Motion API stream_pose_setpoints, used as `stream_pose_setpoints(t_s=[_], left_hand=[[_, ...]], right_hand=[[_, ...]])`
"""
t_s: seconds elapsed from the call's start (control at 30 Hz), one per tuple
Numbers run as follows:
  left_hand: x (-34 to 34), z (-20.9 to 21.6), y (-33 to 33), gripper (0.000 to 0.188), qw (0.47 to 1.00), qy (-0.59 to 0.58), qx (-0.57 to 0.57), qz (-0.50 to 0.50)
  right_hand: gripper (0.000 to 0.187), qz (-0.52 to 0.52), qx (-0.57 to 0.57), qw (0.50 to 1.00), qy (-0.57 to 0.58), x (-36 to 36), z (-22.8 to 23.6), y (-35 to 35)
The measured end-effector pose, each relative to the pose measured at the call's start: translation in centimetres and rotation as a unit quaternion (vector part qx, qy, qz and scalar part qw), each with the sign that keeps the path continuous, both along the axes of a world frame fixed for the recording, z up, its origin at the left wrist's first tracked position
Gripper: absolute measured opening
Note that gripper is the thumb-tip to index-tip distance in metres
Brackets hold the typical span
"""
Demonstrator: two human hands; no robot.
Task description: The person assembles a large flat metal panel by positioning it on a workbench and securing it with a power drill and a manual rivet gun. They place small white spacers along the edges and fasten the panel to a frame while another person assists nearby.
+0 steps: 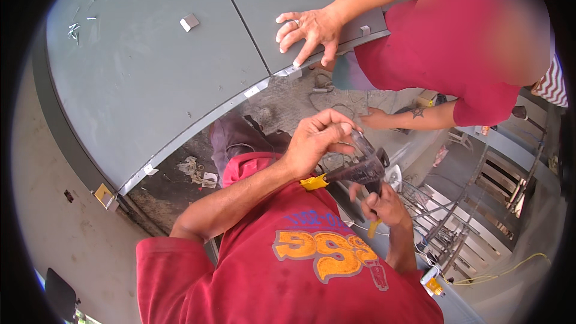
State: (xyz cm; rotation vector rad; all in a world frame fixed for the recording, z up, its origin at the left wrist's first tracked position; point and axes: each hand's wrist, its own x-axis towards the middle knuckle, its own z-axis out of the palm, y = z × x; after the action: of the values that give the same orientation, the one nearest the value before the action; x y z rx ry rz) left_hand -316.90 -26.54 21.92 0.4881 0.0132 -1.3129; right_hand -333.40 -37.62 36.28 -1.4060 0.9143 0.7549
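Note:
In front of my chest my right hand (pixel 387 205) grips a dark tool (pixel 363 171) with yellow grips, which looks like a hand riveter. One yellow grip (pixel 314 182) juts out below my left wrist; another yellow end shows under my right hand. My left hand (pixel 318 144) is closed, thumb against fingers, at the clear plastic container (pixel 362 144) on the tool's upper end. Beyond my hands runs the curved edge of a grey panel (pixel 162 84), with small metal angle brackets (pixel 252 91) along it.
A co-worker in a red shirt (pixel 432 54) leans in at upper right, one hand (pixel 312 33) flat on the panel. A loose metal block (pixel 189 22) and several small metal pins (pixel 73 31) lie on it. Scaffold-like bars (pixel 456 234) and a yellow cable (pixel 510 273) are at right.

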Motion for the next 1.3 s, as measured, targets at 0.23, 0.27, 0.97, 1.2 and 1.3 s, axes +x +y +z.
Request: stream_pose_setpoints(t_s=[0.23,0.27,0.97,1.2,1.3], left_hand=[[-3.9,-4.4,0.9,0.015,0.983,0.017,0.111,0.147],[-4.3,-4.6,1.3,0.015,0.978,0.013,0.126,0.166],[4.9,-12.2,-1.5,0.039,0.179,-0.919,0.333,0.110],[4.3,-14.5,-3.5,0.024,0.111,-0.878,0.402,0.235],[3.8,-14.4,-3.3,0.029,0.108,-0.856,0.401,0.309]], right_hand=[[0.078,-0.092,0.048,0.965,-0.240,-2.3,-11.6,-1.6],[0.077,-0.097,0.091,0.957,-0.257,-2.2,-12.8,-2.0],[0.046,-0.360,0.347,0.587,-0.636,10.9,-46.4,3.6],[0.044,-0.252,0.301,0.534,-0.748,17.4,-48.4,1.6],[0.041,-0.222,0.248,0.496,-0.802,18.1,-48.0,2.3]])
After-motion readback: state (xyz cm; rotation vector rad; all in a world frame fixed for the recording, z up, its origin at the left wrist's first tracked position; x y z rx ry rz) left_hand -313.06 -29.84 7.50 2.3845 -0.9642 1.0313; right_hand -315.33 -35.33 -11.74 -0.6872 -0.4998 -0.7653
